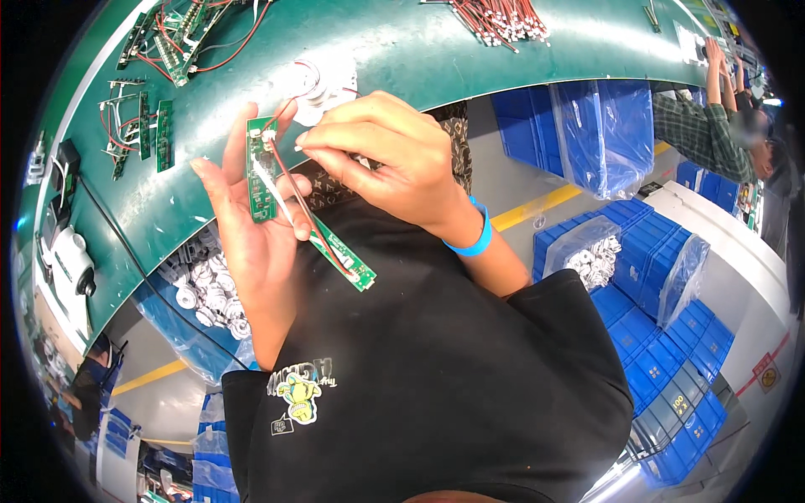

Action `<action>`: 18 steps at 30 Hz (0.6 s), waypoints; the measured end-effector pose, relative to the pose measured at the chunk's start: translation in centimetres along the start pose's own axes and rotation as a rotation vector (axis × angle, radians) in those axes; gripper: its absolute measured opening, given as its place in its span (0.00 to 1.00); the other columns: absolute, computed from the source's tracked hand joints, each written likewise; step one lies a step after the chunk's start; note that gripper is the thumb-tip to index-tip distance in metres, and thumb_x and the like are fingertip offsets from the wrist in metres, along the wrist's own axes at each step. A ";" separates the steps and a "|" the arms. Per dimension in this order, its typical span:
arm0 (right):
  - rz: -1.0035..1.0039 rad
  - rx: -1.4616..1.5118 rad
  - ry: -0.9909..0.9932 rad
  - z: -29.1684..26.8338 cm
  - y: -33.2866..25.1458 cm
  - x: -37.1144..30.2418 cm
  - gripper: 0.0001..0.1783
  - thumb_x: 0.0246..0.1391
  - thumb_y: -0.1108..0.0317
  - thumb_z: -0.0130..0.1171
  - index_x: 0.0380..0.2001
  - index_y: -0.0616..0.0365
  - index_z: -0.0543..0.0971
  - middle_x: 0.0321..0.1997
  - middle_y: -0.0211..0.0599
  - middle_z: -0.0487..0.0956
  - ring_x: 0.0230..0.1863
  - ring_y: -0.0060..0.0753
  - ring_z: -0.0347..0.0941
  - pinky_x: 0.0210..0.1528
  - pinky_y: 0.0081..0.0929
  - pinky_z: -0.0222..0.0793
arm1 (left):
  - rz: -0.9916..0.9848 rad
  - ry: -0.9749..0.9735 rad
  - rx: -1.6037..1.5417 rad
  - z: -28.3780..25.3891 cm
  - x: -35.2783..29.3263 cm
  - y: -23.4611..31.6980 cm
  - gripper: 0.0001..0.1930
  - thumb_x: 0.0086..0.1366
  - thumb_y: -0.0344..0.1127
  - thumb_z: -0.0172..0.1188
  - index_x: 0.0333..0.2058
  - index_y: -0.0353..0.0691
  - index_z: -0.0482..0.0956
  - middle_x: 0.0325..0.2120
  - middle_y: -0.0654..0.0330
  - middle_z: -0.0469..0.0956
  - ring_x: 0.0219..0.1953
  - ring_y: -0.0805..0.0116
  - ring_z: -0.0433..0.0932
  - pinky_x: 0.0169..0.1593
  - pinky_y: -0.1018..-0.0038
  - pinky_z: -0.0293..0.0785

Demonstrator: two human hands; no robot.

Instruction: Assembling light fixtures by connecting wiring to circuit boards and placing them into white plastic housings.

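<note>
My left hand (pixel 251 243), palm up with the fingers curled, holds a green circuit board (pixel 262 193) upright. Red-and-black wires (pixel 289 180) and a white lead link this board to a second, narrower green board (pixel 356 270), which hangs at a slant below the fingers. Close to the right edge of the held board, my right hand (pixel 386 155) is closed in a pinch. A tiny white piece (pixel 299 148), which looks like a wire connector, shows at its fingertips. Whether it touches the board I cannot tell. The right wrist wears a blue band (pixel 474 235).
On the green table (pixel 394 63) lie a bundle of red wires with white ends (pixel 503 18), wired boards (pixel 172 54), more boards (pixel 138 126) and round white parts (pixel 323 88). A bag of white parts (pixel 210 289) stands below. Blue crates (pixel 637 251) and a person (pixel 713 126) are at right.
</note>
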State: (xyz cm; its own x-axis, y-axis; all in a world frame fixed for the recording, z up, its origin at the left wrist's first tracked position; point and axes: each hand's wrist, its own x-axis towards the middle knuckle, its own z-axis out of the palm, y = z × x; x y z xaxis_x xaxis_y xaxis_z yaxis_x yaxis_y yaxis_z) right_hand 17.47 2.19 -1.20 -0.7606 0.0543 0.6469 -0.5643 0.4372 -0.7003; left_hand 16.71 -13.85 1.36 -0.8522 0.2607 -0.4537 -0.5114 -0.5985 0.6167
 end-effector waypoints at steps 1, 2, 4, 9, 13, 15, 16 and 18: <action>-0.001 0.001 0.000 0.1 0.2 -0.1 0.11 0.37 0.77 0.70 0.29 0.57 0.83 0.29 0.31 0.79 0.25 0.28 0.73 0.26 0.24 0.69 | -0.001 -0.017 -0.019 -0.2 0.0 -0.1 0.38 0.68 0.66 0.30 0.64 0.42 0.57 0.57 0.43 0.67 0.25 0.69 0.79 0.14 0.81 0.73; -0.040 -0.045 -0.014 0.1 0.3 -0.3 0.11 0.37 0.76 0.69 0.29 0.56 0.83 0.28 0.30 0.79 0.24 0.29 0.73 0.25 0.24 0.69 | -0.001 -0.034 -0.039 -0.4 0.0 -0.1 0.38 0.68 0.66 0.30 0.64 0.42 0.57 0.57 0.43 0.67 0.25 0.69 0.79 0.14 0.81 0.73; -0.078 -0.092 -0.029 0.0 0.3 -0.2 0.11 0.38 0.76 0.69 0.29 0.56 0.82 0.27 0.30 0.79 0.23 0.30 0.73 0.24 0.24 0.68 | -0.012 -0.040 -0.049 -0.6 0.0 -0.2 0.38 0.68 0.66 0.30 0.64 0.42 0.57 0.57 0.42 0.67 0.25 0.69 0.79 0.15 0.81 0.74; -0.214 -0.159 -0.121 0.2 0.6 -0.1 0.10 0.39 0.73 0.68 0.30 0.56 0.80 0.26 0.31 0.78 0.22 0.31 0.73 0.21 0.23 0.68 | 0.026 -0.048 0.047 -0.4 0.1 -0.5 0.40 0.68 0.67 0.29 0.65 0.40 0.53 0.56 0.38 0.66 0.26 0.65 0.80 0.17 0.77 0.76; -0.173 -0.092 -0.059 0.8 0.6 0.0 0.11 0.39 0.74 0.68 0.29 0.58 0.79 0.26 0.32 0.78 0.22 0.32 0.74 0.21 0.24 0.68 | 0.100 -0.033 0.172 -0.1 -0.1 -1.0 0.39 0.67 0.67 0.31 0.65 0.41 0.56 0.58 0.40 0.65 0.20 0.69 0.76 0.18 0.79 0.74; -0.155 -0.076 -0.026 0.9 0.6 -0.1 0.11 0.39 0.74 0.68 0.29 0.59 0.79 0.25 0.33 0.78 0.23 0.33 0.75 0.21 0.25 0.69 | 0.151 -0.065 0.284 -0.8 0.1 -1.2 0.46 0.64 0.71 0.31 0.64 0.32 0.54 0.55 0.37 0.67 0.25 0.59 0.81 0.20 0.72 0.80; -0.154 -0.076 -0.027 0.9 0.7 -0.2 0.11 0.39 0.74 0.68 0.29 0.59 0.79 0.25 0.33 0.78 0.23 0.33 0.75 0.21 0.25 0.69 | 0.150 -0.064 0.284 -0.8 0.1 -1.3 0.46 0.64 0.71 0.31 0.64 0.32 0.54 0.55 0.37 0.67 0.25 0.59 0.81 0.20 0.72 0.80; -0.144 -0.075 -0.065 0.8 0.6 -0.4 0.11 0.39 0.75 0.68 0.29 0.60 0.79 0.25 0.34 0.78 0.23 0.34 0.76 0.21 0.25 0.69 | 0.186 -0.081 0.392 -0.8 0.0 -1.4 0.51 0.60 0.74 0.34 0.63 0.29 0.54 0.54 0.36 0.68 0.23 0.59 0.81 0.22 0.72 0.81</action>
State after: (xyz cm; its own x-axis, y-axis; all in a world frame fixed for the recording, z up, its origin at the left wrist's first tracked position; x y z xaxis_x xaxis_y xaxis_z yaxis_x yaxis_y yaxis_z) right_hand 17.18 1.74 -2.07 -0.6943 -0.0713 0.7161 -0.6453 0.5022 -0.5756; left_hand 17.54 -13.56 -0.02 -0.9316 0.2435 -0.2698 -0.3387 -0.3122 0.8876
